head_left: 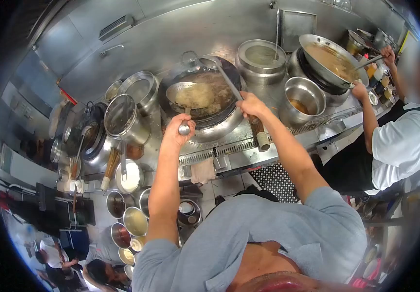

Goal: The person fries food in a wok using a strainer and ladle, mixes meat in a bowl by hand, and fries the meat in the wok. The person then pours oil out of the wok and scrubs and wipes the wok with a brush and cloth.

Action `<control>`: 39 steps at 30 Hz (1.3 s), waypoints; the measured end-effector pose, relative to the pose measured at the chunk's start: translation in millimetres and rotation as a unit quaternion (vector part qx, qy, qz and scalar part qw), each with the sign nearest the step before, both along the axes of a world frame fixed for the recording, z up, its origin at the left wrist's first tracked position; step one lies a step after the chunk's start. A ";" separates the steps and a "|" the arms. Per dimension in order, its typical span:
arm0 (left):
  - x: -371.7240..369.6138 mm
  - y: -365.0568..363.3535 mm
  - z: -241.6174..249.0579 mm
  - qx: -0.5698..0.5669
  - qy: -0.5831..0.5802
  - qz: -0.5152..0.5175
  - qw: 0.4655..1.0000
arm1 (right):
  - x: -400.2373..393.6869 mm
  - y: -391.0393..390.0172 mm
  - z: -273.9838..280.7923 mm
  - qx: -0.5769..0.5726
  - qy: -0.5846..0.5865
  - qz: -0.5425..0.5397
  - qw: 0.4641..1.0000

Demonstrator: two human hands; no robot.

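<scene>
A cloth [202,172] hung over the range's near edge, and to its right lay a brush [258,131] with a pale handle end. Just beyond, the person's left hand [179,130] was curled firmly around the handle of a skimmer [175,91]. The right hand [251,104], farther right, was closed around a ladle's long shaft [230,82], which slanted far and left. The skimmer sat over a wok [168,78] of brown liquid, a pale mass of food [197,96] in its bowl. To the right stood a pot [312,114] holding some brown liquid. Farther right, a co-worker's hand [359,91] met the rim of a second, tilted wok [308,39]. A steel wall [180,24] rose at the far side.
</scene>
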State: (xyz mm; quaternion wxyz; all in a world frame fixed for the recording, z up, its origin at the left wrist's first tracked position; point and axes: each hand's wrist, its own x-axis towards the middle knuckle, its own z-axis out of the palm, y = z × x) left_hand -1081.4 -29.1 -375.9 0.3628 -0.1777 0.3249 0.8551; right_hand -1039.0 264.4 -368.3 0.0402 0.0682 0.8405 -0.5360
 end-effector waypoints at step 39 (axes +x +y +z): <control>-72.3 8.6 -62.6 0.192 0.014 0.071 0.979 | 51.2 -15.5 -5.9 -0.144 -0.004 -0.025 0.989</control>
